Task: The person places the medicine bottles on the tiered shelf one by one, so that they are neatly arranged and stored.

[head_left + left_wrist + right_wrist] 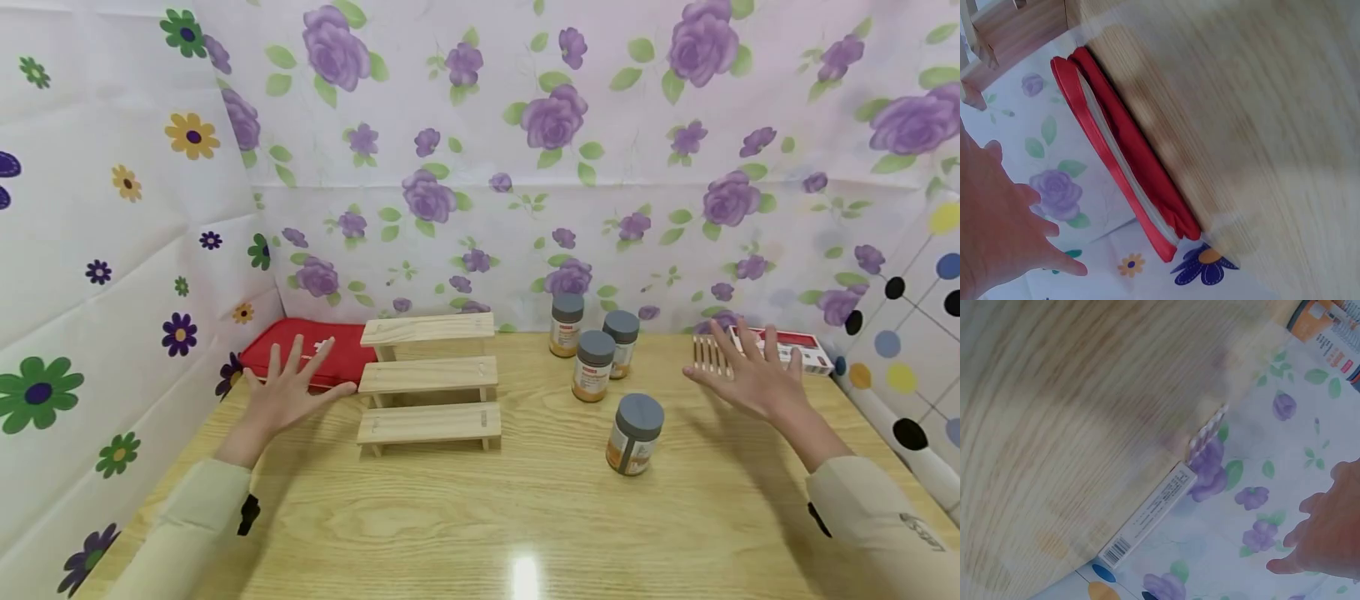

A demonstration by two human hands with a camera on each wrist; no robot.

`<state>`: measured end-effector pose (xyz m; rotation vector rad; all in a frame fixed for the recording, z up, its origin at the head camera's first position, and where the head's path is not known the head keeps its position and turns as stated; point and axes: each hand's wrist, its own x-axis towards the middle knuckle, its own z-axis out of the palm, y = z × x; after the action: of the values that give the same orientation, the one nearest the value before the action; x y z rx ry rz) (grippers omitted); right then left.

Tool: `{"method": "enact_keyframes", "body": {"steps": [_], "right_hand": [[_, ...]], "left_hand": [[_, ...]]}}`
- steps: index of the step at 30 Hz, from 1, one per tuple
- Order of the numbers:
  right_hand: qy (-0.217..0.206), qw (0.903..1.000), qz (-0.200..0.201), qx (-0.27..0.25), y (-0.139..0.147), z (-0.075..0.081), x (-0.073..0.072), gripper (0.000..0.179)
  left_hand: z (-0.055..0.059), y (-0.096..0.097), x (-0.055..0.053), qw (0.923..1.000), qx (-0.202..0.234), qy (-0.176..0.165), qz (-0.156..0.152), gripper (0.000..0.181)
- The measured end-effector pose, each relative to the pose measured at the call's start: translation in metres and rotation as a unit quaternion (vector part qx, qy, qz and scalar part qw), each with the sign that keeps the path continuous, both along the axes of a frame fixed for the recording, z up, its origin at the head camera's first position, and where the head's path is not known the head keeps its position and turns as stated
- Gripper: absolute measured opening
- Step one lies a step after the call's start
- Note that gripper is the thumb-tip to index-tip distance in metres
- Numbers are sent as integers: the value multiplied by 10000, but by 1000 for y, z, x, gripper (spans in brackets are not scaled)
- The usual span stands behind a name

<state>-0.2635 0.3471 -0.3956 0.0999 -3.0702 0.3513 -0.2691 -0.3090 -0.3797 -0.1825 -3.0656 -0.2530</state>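
Pale wood grain ran across the worktop (465, 517), and both hands hovered above it with fingers spread and nothing in either grip; the left hand (288, 387) hung just over the near edge of a red pouch (315, 354), its fingertips apart from the fabric as far as the head view showed; the right hand (750, 375) was held flat beside a row of cotton swabs (707, 354), with a flat red-and-white box (783, 346) just beyond its fingers; the step seemed to be an opening one, hands poised and no thing yet taken; a next move would likely call for one hand to come down and close on whatever lay nearest, the pouch under the left or the swabs ahead of the right. Between the two hands stood a three-tiered wooden rack (429, 379), just inward of the left thumb, and four grey-lidded jars (634, 433), the nearest of them inward of the right wrist and the other three clustered further back; the floral backdrop (525, 167) closed the far side, touching the pouch's rear in the left wrist view, and side panels hemmed each outer flank; open room lay mostly toward the person, on the bare near stretch of wood; a sweep inward by the right hand risked toppling the near jar.
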Motion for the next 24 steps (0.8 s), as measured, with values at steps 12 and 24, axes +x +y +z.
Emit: {"method": "enact_keyframes", "body": {"steps": [12, 24], "right_hand": [[17, 9994, 124, -321, -17, -3, 20, 91], [224, 9910, 526, -1210, -33, -4, 36, 82]], "left_hand": [[-16, 20, 17, 9987, 421, 190, -233, 92], [-28, 33, 24, 9954, 921, 166, -194, 98]]}}
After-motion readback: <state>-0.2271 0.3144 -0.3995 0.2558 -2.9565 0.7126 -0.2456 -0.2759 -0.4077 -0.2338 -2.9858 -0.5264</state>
